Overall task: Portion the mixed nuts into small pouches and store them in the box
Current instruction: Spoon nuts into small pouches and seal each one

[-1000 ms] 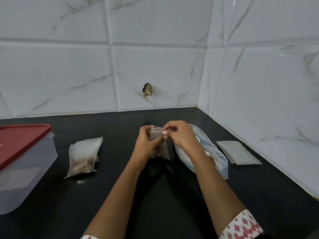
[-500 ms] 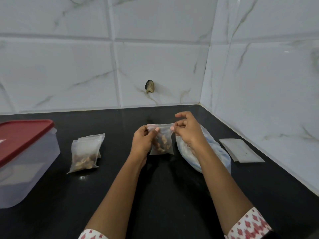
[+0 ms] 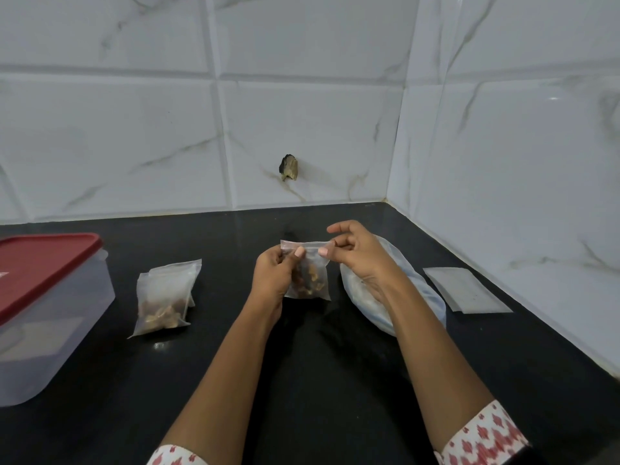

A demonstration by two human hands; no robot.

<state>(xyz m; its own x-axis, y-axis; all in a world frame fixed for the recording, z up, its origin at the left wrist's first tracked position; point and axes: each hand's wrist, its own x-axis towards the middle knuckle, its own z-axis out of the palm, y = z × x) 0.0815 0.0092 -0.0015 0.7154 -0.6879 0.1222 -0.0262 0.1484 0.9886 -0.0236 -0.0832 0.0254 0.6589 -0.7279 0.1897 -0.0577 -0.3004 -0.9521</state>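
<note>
A small clear pouch [image 3: 310, 276] with mixed nuts in it hangs upright above the black counter. My left hand [image 3: 273, 273] pinches its top left edge and my right hand [image 3: 355, 256] pinches its top right edge. Behind my right hand lies the big clear bag of nuts [image 3: 416, 297], partly hidden by my wrist. Filled pouches [image 3: 164, 297] lie stacked on the counter to the left; how many I cannot tell. The clear plastic box [image 3: 50, 317] with a red lid [image 3: 37, 263] on it stands at the far left.
Flat empty pouches [image 3: 464, 288] lie by the right wall. The black counter [image 3: 318, 364] meets white tiled walls at the back and right, forming a corner. A small dark lump [image 3: 289, 167] sticks out of the back wall.
The hands have spread along the pouch's top edge and the pouch now hangs open to view with its nuts showing. The view has shifted slightly.
</note>
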